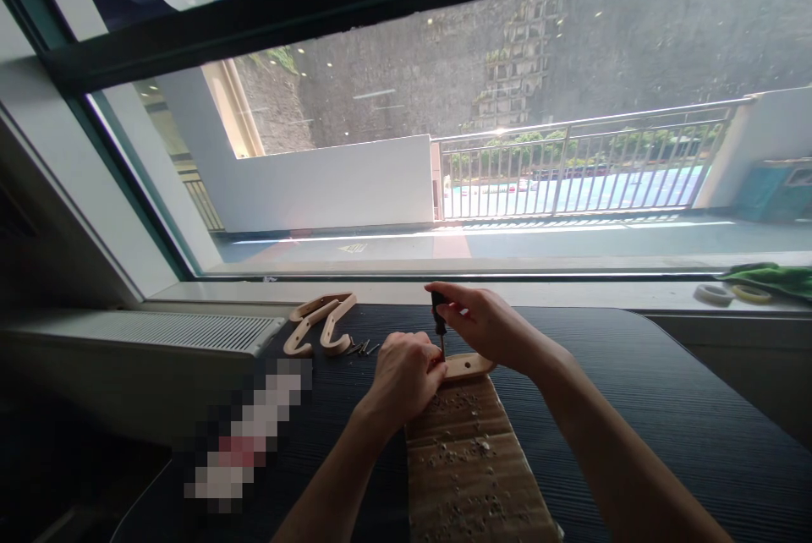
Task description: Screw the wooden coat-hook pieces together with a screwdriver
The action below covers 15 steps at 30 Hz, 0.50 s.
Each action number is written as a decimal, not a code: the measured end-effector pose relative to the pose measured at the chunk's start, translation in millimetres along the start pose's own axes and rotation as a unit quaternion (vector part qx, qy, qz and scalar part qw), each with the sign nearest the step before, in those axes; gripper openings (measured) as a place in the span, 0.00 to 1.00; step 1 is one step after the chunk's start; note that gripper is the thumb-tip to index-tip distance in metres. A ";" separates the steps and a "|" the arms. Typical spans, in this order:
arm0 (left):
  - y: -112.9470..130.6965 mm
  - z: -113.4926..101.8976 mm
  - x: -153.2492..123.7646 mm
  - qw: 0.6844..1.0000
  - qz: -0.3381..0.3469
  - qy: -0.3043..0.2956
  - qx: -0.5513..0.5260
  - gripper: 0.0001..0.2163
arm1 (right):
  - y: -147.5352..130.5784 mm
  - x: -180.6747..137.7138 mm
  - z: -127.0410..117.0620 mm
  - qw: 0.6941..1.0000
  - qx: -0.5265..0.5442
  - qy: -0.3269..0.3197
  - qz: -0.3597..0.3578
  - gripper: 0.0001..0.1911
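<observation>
My right hand [485,325] is closed round the dark handle of a small screwdriver [439,319], which stands upright with its tip on a light wooden hook [468,366]. That hook lies across the far end of a long wooden board [473,458] strewn with wood shavings. My left hand [404,375] is curled at the screwdriver's tip, fingers pinched at the hook; what they pinch is hidden.
Two more wooden hooks [320,325] and several loose screws [360,348] lie on the dark table [666,408] to the left. Tape rolls [729,294] and a green cloth [777,276] rest on the window sill at right. A white radiator cover [158,330] is at left.
</observation>
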<state>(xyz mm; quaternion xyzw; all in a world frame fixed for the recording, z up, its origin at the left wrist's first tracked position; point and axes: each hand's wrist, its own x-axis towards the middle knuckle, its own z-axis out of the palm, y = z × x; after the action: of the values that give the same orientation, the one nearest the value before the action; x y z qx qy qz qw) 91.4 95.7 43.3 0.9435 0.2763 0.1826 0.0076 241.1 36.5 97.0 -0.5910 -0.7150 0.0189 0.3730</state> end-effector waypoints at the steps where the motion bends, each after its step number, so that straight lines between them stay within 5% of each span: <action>1: -0.2 0.2 -0.1 1.000 0.000 0.000 0.001 0.09 | 0.2 0.1 -0.4 1.000 0.002 0.002 0.003 0.18; 15: -0.2 0.1 1.0 1.000 -0.003 -0.006 -0.003 0.09 | -2.3 -1.1 0.4 0.999 -0.035 0.000 0.014 0.19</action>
<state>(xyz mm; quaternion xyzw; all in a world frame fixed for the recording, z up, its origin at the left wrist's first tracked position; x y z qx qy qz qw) 92.2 96.4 43.5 0.9436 0.2789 0.1779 0.0127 238.9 35.0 97.3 -0.6137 -0.7069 -0.0010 0.3517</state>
